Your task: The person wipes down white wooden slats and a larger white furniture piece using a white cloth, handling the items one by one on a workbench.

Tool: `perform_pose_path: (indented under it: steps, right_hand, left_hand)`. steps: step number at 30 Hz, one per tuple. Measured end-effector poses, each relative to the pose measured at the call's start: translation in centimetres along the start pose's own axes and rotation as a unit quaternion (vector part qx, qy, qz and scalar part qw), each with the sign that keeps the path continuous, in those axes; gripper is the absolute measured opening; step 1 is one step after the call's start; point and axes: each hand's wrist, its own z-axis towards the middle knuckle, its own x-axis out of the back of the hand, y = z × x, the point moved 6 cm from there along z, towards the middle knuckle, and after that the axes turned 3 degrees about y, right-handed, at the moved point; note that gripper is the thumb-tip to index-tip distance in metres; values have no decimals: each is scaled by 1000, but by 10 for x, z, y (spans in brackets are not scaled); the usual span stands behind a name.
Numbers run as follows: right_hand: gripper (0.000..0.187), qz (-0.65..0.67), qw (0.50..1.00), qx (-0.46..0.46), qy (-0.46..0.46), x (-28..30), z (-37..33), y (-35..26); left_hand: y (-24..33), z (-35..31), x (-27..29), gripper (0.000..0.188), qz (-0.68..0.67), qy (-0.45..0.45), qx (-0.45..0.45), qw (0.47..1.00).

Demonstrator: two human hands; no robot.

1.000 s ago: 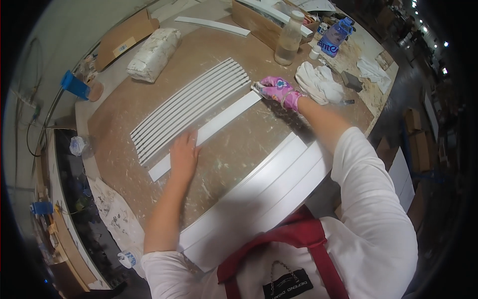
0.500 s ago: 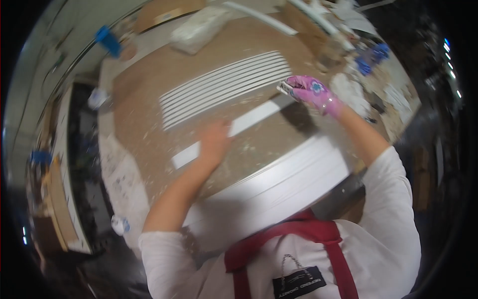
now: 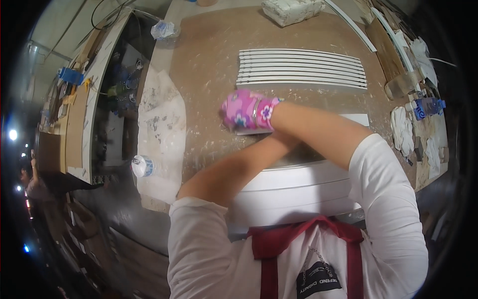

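Note:
My right hand (image 3: 244, 110), in a pink floral glove, is at the left end of a flat white strip (image 3: 359, 119) lying across the brown worktable (image 3: 209, 60). Its fingers look curled downward over something I cannot make out. My right forearm crosses above my left forearm (image 3: 244, 167). Beneath that crossing my bare left hand is hidden, close to the middle of the strip. Just beyond the strip lies a row of narrow white slats (image 3: 301, 70), side by side. Wide white boards (image 3: 284, 188) lie between my arms and my apron.
A stained pale sheet (image 3: 162, 129) covers the table's left edge, with a plastic bottle (image 3: 143, 166) on it. A wrapped white bundle (image 3: 291, 11) sits at the far side. At right are a blue-labelled bottle (image 3: 428, 107), a clear container (image 3: 404, 83) and white gloves (image 3: 401, 130).
My right hand has swept from the strip's right end to its left end, crossing over my left arm. My left hand has gone from sight under it. The view has turned and shifted.

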Motion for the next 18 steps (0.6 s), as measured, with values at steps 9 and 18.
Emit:
perform_pose_path:
  steps: [9, 18]
  right_hand:
    - [29, 138, 973, -74, 167, 59, -60, 74]
    - [21, 282, 953, -74, 84, 1, -16, 38]
  left_hand:
    - [10, 29, 34, 20, 367, 63, -103, 923]
    - [-42, 35, -13, 46, 321, 40, -191, 927]
